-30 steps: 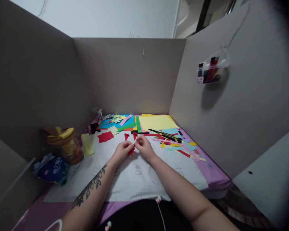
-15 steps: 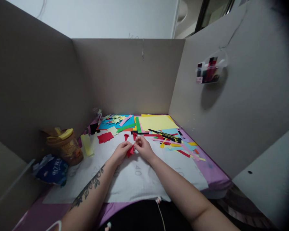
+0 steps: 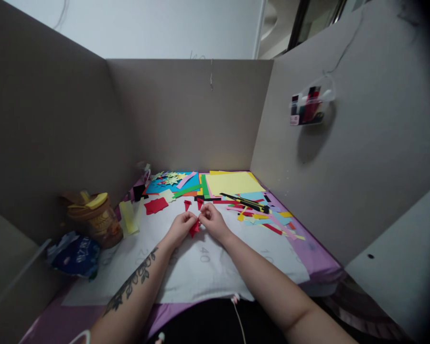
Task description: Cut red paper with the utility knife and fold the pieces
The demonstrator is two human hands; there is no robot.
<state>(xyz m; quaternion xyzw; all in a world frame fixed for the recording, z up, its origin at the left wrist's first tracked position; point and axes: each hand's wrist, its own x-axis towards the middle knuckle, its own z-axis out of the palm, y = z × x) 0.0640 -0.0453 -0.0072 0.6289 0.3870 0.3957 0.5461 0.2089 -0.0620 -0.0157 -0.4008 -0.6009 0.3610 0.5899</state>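
Between my hands, over the white sheet, is a small piece of folded red paper (image 3: 194,229) with a pointed lower end. My left hand (image 3: 183,224) pinches it from the left. From the right, my right hand (image 3: 212,222) has its fingertips closed at the paper's upper edge; the exact grip is too small to make out. Just beyond my fingers lie two small red paper scraps (image 3: 187,205). Farther left, a stack of red paper squares (image 3: 156,205) rests on the sheet.
A box cutter (image 3: 252,204) lies among coloured paper strips (image 3: 272,220) at the right. Behind are yellow sheets (image 3: 234,183) and paper stars (image 3: 172,179) on blue paper. At the left stand a brown cup (image 3: 98,222) and a blue packet (image 3: 75,255). Grey panels (image 3: 193,114) enclose the table.
My fingers have shifted slightly around the red paper, and my left fingers sit a little higher over it. The whole view has moved slightly; everything else lies as before.
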